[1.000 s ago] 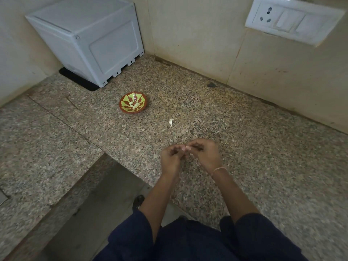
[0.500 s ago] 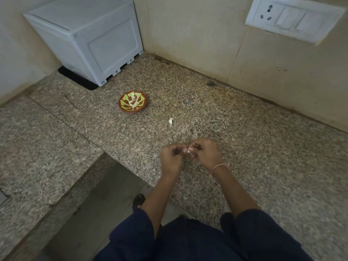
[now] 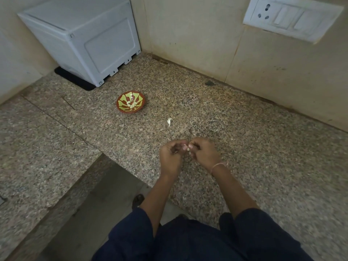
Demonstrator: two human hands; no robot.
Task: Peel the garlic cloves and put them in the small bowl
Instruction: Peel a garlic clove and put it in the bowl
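Observation:
Both hands meet just above the granite counter (image 3: 244, 147) near its front edge. My left hand (image 3: 170, 159) and my right hand (image 3: 204, 154) pinch one small pale garlic clove (image 3: 186, 148) between their fingertips; most of it is hidden by the fingers. A small red bowl with a green pattern (image 3: 120, 108) stands farther back to the left, with several peeled cloves (image 3: 131, 104) inside. One loose white garlic clove (image 3: 169, 121) lies on the counter between the bowl and my hands.
A white plastic box (image 3: 84, 38) on a black mat fills the back left corner. Tiled walls close the back and right, with a switch and socket plate (image 3: 290, 17) high up. The counter steps down at the left front.
My hands have stayed together on the clove, and the fingertips have shifted slightly around it. The bowl and the loose clove have not moved.

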